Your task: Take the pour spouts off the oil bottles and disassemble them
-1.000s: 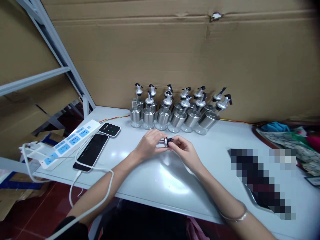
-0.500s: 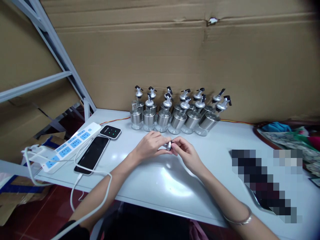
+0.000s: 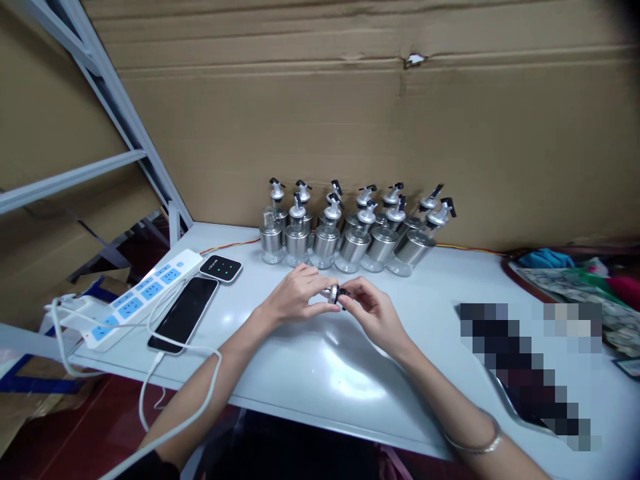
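Observation:
Above the table, my left hand [image 3: 295, 295] pinches the silver end of a pourer stopper [image 3: 333, 293]. My right hand [image 3: 373, 307] has its thumb and fingertips on the stopper's black ribbed end, which faces right. Behind the hands stand two rows of glass bottles [image 3: 325, 247] with brushed-metal sleeves. Most carry silver pourers with black levers. The bottle at the front left [image 3: 271, 240] shows a bare glass neck. My fingers partly hide the stopper.
To the left lie a white power strip [image 3: 145, 293], a phone [image 3: 184, 313] with a white cable, and a small black device [image 3: 221, 268] with green lights. A blurred-out dark object [image 3: 525, 373] is on the right. Cardboard [image 3: 350, 127] backs the table; coloured cloth [image 3: 550, 259] sits at far right.
More of the stopper's black ribbed end shows now between my hands. My right fingers have shifted slightly rightward along it. The view has tilted up a little.

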Motion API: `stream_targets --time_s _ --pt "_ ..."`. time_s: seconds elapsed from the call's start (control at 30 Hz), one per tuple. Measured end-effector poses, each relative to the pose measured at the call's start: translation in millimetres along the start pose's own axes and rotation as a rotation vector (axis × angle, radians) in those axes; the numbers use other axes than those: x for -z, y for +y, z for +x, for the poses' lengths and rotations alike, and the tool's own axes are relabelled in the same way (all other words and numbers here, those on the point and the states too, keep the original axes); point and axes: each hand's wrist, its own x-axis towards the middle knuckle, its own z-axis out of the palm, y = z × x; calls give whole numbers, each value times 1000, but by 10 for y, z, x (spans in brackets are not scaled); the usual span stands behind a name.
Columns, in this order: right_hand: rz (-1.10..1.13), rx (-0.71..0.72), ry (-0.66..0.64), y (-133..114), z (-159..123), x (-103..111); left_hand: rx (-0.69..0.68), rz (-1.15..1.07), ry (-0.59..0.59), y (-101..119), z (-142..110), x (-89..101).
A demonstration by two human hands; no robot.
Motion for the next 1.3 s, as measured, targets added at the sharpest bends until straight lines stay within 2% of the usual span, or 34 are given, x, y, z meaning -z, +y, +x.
stream_targets --time_s 0.1,0.27,0.5,0.8,1.0,1.2,1.3 --pt "-122 79 -20 -13 5 20 21 -38 -20 0 -9 21" --pt "-315 307 -24 -90 17 56 79 -101 -64 27 -26 69" --pt "-398 542 -51 -41 38 42 180 -234 -96 44 -34 82" --pt "-445 587 -70 -8 20 41 290 -330 -112 27 -44 63" --pt "-476 618 -77 -47 19 39 385 -461 -165 27 -41 63" --pt "-512 637 -58 -47 19 37 394 -482 -189 23 -33 57" --pt "-555 655 -27 -38 16 103 417 -516 -153 -54 -56 123"
